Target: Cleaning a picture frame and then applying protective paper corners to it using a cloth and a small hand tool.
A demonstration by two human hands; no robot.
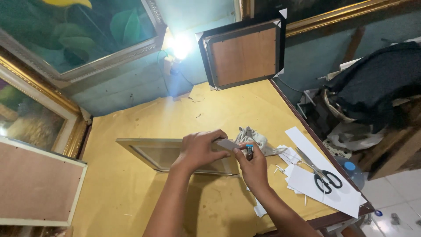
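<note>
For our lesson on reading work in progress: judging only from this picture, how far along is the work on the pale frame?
Done, it seems: white card lies cut beside the scissors, and a backed dark frame leans against the wall. In hand: the left hand holds a grey strip at the pale frame's corner; the right hand holds a small tool. Left: the pale frame's other corners look untouched.

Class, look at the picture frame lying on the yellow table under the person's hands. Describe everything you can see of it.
The picture frame is a pale, silvery-beige rectangle with a moulded border around a duller inner panel. It lies flat on the yellow table, near the middle. The left hand rests over its right end, pinching a small grey strip with the right hand. Its right corner is hidden.
</note>
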